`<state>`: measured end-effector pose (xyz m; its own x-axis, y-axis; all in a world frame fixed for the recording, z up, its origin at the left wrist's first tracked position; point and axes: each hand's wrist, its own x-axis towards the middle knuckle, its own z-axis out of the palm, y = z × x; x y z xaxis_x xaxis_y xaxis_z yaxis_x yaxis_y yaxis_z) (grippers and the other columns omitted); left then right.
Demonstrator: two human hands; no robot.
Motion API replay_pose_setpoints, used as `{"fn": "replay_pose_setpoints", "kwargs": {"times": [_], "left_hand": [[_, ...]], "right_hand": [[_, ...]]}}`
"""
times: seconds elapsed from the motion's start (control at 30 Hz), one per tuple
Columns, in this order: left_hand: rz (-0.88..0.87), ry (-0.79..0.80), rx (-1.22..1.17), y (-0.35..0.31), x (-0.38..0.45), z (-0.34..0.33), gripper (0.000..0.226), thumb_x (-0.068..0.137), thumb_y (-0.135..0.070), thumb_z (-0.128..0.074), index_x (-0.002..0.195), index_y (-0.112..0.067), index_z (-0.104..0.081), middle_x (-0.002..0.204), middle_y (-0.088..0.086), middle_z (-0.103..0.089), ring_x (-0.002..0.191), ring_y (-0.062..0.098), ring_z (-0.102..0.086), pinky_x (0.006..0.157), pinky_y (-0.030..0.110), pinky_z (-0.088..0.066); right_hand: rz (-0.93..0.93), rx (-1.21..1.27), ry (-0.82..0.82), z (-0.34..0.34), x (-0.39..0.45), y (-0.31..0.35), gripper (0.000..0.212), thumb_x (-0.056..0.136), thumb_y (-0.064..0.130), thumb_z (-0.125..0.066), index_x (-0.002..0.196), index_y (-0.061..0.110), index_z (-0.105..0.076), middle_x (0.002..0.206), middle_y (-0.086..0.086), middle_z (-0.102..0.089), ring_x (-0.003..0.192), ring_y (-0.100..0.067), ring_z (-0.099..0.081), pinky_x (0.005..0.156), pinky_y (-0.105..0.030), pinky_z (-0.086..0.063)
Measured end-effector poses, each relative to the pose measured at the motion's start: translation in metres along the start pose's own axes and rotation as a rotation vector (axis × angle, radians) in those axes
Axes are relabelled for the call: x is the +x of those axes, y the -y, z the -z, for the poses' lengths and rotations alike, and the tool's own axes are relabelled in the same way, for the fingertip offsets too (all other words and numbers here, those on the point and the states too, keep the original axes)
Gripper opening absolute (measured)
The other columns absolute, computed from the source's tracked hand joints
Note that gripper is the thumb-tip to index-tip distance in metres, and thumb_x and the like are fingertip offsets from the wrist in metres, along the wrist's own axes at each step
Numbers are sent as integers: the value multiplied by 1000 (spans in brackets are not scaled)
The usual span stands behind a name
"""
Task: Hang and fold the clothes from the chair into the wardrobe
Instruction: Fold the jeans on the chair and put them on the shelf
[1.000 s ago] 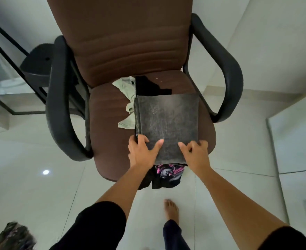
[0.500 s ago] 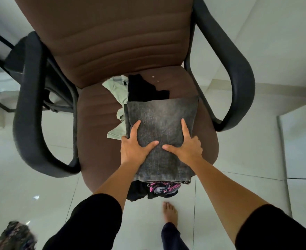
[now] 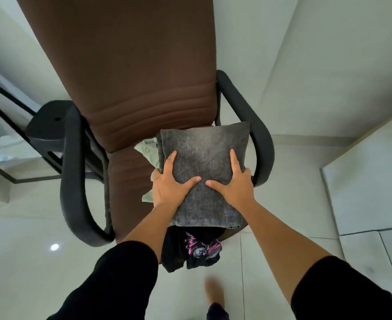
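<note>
Clearly early going: one garment folded, nothing yet in the wardrobe.

Over the brown chair (image 3: 130,190) seat the folded grey jeans (image 3: 204,162) sit gripped from both sides, the left hand (image 3: 170,188) and right hand (image 3: 233,187) each with thumb on top and fingers curled round an edge, apparently raising the bundle off the seat. A black printed shirt (image 3: 197,248) hangs over the seat's front edge beneath the jeans, and a pale green garment (image 3: 147,151) lies crumpled behind; both look unsorted. No wardrobe is in view, so storing everything remains, I judge.
</note>
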<state>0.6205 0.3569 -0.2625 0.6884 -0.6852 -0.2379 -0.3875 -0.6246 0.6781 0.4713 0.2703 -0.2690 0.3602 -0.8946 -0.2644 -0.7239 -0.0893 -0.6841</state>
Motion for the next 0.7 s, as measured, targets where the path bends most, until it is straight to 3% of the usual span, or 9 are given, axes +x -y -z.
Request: {"fn": "replay_pose_setpoints", "kwargs": {"times": [0.13, 0.37, 0.6, 0.7], "left_hand": [[-147, 38, -4, -36, -25, 24, 96, 63, -68, -70, 139, -57, -12, 135, 17, -36, 121, 36, -45, 98, 46, -42], [-426, 145, -39, -92, -102, 43, 95, 66, -65, -70, 142, -53, -15, 132, 15, -37, 116, 33, -48, 95, 40, -42], [-729, 355, -65, -152, -207, 6, 95, 64, -65, -71, 141, -52, -17, 127, 12, -39, 117, 31, -47, 97, 40, -42], [-845, 463, -103, -180, -262, -26, 96, 64, -64, -72, 142, -51, -18, 116, 6, -39, 113, 26, -48, 96, 34, -39]], "right_hand": [[-14, 30, -154, 37, -41, 16, 107, 70, 59, -69, 147, 42, 3, 136, -21, -30, 121, -38, -43, 101, -41, -38], [-104, 83, -426, 100, -147, 17, 107, 71, 59, -70, 148, 42, 2, 122, -14, -36, 107, -32, -49, 92, -35, -41], [-302, 164, -712, 164, -275, -29, 107, 71, 59, -70, 147, 44, 4, 124, -13, -34, 113, -31, -47, 98, -38, -40], [-394, 195, -827, 195, -332, -59, 106, 71, 57, -71, 147, 46, 4, 127, -12, -32, 116, -30, -46, 99, -37, -39]]}}
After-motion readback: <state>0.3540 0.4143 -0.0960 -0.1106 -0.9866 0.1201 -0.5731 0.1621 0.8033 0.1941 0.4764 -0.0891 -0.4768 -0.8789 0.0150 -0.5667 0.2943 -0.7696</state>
